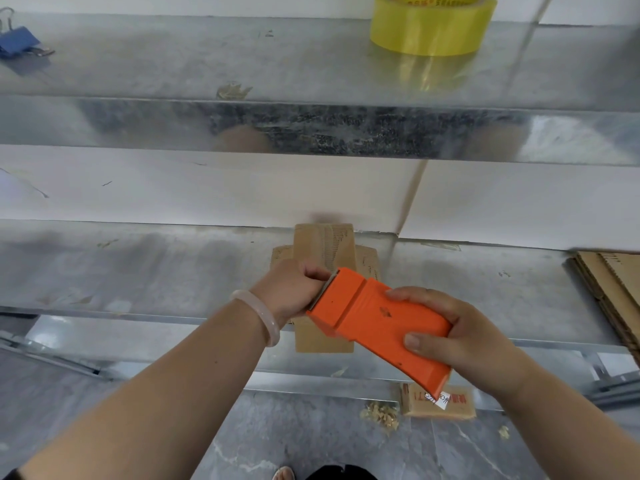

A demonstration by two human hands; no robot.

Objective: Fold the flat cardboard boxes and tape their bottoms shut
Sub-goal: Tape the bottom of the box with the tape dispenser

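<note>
Taping step: R hand grips orange tape cutter, L hand fingers curled at blade end, hold unclear, small box at 12 o'clock; next needs tape drawn along bottom seam.

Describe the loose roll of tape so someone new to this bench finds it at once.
Look at the upper metal shelf that runs across the top of the view. Toward its right end sits the tape roll. It is translucent yellow and ring-shaped, unlike the blue binder clip at the shelf's left end.
</note>
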